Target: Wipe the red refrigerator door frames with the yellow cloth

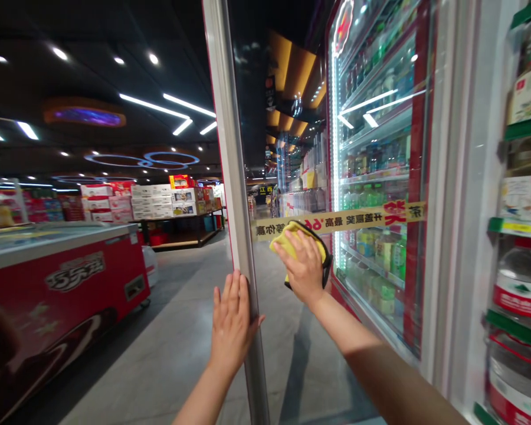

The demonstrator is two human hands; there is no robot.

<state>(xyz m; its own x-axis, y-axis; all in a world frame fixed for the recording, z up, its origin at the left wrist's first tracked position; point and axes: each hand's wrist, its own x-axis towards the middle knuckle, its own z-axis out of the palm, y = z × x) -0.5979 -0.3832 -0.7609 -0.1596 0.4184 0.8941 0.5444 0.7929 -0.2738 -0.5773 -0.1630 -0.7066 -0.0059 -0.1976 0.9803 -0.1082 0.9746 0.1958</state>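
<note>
My right hand (304,265) presses a folded yellow cloth (292,239) with a dark edge against the glass door (283,330). The cloth overlaps the lower left part of a printed strip (354,220) whose lettering appears reversed from this side. Against the pale door frame (234,153) rests my left hand (233,316), its fingers stretched out flat and pointing up, with nothing in it. The palm side of each hand is turned away from me and hidden.
Close on the right, shelves with green edges (520,324) hold large bottles (520,277) and jars. Through the glass, a lit drinks cooler (374,141) shows. A red chest freezer (92,307) stands at left, with stacked boxes (153,200) on a low table farther back.
</note>
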